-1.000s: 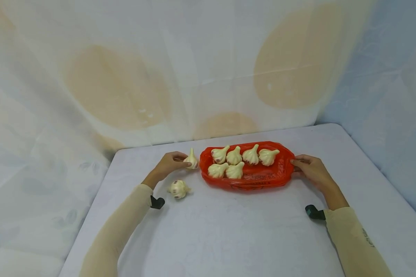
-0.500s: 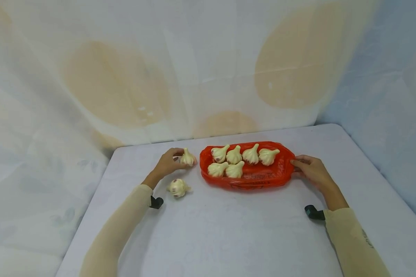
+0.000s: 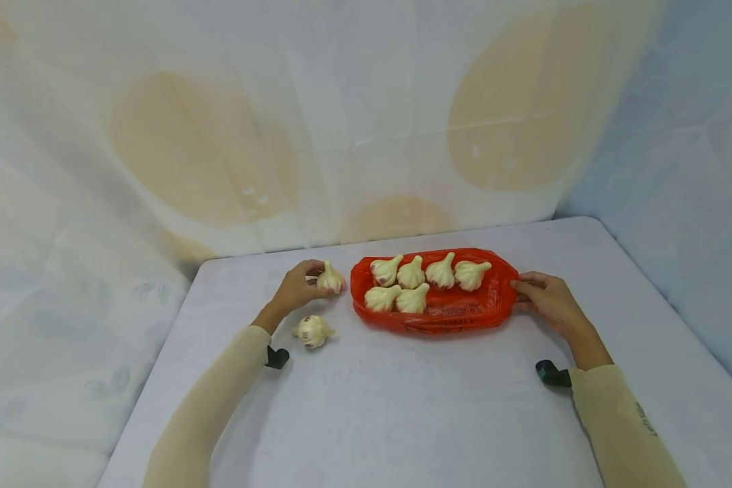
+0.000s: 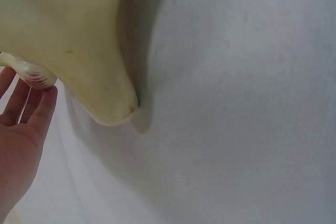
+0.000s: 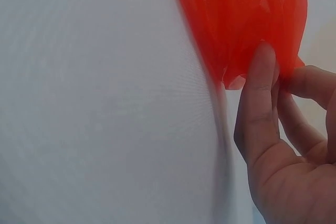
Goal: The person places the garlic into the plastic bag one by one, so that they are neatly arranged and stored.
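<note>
My left hand [image 3: 297, 286] holds a garlic bulb [image 3: 331, 279] between thumb and fingers, stem up, just left of the red plastic bag [image 3: 463, 315]. In the left wrist view, the fingers [image 4: 44, 109] touch that bulb at the left edge. Several garlic bulbs lie inside the opened bag, in a back row and a shorter front row at its left. At the bag's right end, my right hand [image 3: 545, 298] pinches the red plastic, seen closely in the right wrist view with the thumb [image 5: 261, 72] against it.
Another garlic bulb [image 3: 313, 331] lies on the white-covered table [image 3: 415, 413], nearer than the left hand; a bulb looms large in the left wrist view. A patterned cloth [image 3: 366, 122] hangs behind the table. Black wrist pieces [image 3: 276, 357] stick out from both sleeves.
The left hand has drawn the garlic bulb slightly left, away from the bag's left end, and it has stayed almost still over the last half second. The right hand keeps its place.
</note>
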Demonstrator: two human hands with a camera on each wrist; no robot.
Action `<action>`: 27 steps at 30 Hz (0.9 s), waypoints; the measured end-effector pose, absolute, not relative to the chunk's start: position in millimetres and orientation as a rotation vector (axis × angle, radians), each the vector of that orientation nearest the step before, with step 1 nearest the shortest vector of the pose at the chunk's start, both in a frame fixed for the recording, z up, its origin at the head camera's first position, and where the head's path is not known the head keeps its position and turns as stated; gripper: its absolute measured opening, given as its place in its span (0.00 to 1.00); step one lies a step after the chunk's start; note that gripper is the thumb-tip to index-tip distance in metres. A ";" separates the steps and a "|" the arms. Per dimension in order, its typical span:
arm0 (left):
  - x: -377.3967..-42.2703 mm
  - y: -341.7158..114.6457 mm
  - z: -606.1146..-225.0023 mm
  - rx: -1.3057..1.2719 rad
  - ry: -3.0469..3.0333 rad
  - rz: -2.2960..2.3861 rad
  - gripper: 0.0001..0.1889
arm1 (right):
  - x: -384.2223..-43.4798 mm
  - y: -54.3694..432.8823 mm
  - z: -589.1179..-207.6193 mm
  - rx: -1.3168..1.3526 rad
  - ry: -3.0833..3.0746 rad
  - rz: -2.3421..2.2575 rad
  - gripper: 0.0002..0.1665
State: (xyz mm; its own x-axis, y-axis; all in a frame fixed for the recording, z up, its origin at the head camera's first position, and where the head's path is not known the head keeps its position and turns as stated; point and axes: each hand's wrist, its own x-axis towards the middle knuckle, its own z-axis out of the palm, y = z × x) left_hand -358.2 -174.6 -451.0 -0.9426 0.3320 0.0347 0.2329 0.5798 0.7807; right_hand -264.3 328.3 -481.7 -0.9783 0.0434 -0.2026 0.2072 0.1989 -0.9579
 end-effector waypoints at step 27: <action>-352.4 -169.0 -435.0 0.481 2.720 1.505 0.30 | -264.0 324.7 -476.4 0.260 2.330 -1.872 0.34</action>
